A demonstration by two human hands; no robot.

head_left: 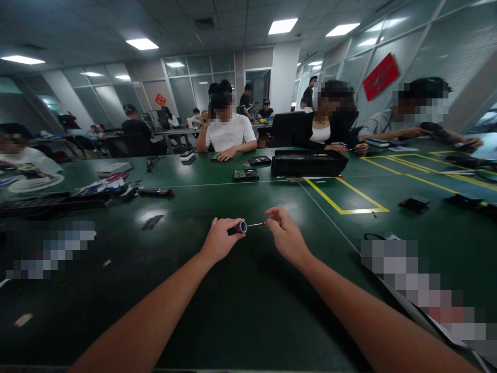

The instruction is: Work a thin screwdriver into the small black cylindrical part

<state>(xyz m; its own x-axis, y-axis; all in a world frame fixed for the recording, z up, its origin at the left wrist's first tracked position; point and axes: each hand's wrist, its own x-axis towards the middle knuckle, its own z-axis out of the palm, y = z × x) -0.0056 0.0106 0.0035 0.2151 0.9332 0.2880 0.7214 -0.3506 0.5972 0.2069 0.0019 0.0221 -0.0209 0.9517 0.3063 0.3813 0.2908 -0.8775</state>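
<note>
My left hand (pixel 223 239) is closed around a short black cylinder (pixel 241 227), whose round, light-rimmed end faces right. I cannot make out what kind of part it is. Pinched between the thumb and fingers of my right hand (pixel 285 233) is a small screwdriver (pixel 256 224) with a thin metal shaft and a bit of red at the fingers. Its shaft points left, and the tip is at the rim of the cylinder; whether it touches is too small to tell. Both hands are just above the green table (pixel 233 321).
Beyond my hands are a circuit board in a black housing (pixel 246 174) and a long black case (pixel 309 163). A dark pen-like tool (pixel 156 192) and a tool pile (pixel 112 184) lie left. Yellow tape (pixel 365 211) marks the table at right. Several people sit around.
</note>
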